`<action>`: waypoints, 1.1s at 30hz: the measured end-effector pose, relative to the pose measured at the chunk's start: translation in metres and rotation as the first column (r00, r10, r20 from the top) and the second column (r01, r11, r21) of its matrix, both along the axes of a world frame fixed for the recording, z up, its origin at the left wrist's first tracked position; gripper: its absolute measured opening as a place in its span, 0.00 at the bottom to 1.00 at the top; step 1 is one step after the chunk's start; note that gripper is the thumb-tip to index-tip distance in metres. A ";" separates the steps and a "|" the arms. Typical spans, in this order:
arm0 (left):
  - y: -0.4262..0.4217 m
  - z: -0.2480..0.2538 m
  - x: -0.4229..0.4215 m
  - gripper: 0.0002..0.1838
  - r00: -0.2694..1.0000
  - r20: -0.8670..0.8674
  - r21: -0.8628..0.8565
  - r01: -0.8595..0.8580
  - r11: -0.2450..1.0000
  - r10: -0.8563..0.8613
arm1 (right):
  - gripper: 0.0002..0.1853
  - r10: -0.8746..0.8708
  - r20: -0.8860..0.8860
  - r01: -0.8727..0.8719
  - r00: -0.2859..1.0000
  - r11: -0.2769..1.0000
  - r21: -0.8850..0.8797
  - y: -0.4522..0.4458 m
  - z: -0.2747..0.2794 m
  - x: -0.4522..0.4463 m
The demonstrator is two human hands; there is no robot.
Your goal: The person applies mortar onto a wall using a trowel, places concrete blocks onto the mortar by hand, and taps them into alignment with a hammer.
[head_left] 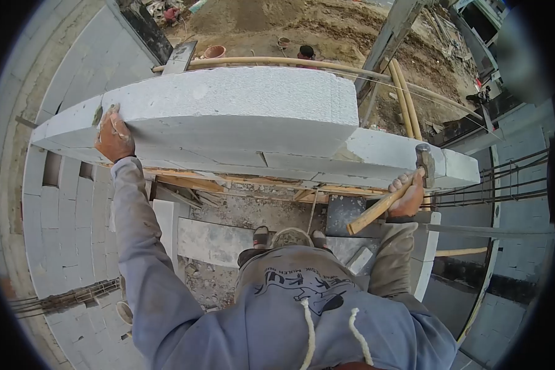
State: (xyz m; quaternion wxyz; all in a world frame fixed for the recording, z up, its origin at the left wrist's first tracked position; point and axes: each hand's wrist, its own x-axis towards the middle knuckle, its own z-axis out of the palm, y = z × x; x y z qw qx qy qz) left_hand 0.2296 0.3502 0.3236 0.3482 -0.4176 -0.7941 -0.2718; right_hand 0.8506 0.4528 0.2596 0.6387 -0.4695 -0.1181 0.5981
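Observation:
A large white lightweight concrete block (240, 92) lies on top of a wall of similar blocks. My left hand (115, 134) is at its left end, beside the joint with the neighbouring block (71, 121). The fingertips reach the top edge and are bent against the block. My right hand (407, 194) is wrapped around the wooden handle of a hammer (425, 163). Its metal head points up, close to the lower block (388, 151) right of the large one, and I cannot tell whether they touch.
A taut string (438, 94) and bamboo poles (277, 61) run behind the wall. Steel bars (512, 179) stick out at the right. Below are my feet (261, 233), grey slabs (209, 242) and rubble. Another person's dark-capped head (306, 52) shows beyond the wall.

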 end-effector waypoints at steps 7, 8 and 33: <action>0.000 0.001 0.010 0.20 0.999 -0.032 0.008 -0.027 1.000 0.027 | 0.17 0.511 0.268 -0.514 0.816 0.855 -0.066 -0.006 0.019 -0.099; 0.000 0.001 0.009 0.19 0.999 -0.031 0.017 -0.032 0.999 0.033 | 0.17 0.515 0.267 -0.521 0.815 0.852 -0.055 -0.006 0.022 -0.098; -0.010 0.020 0.120 0.14 0.937 -0.006 0.114 0.347 0.931 -0.349 | 0.23 0.770 0.607 -0.361 -0.195 0.519 -0.774 -0.186 -0.247 0.174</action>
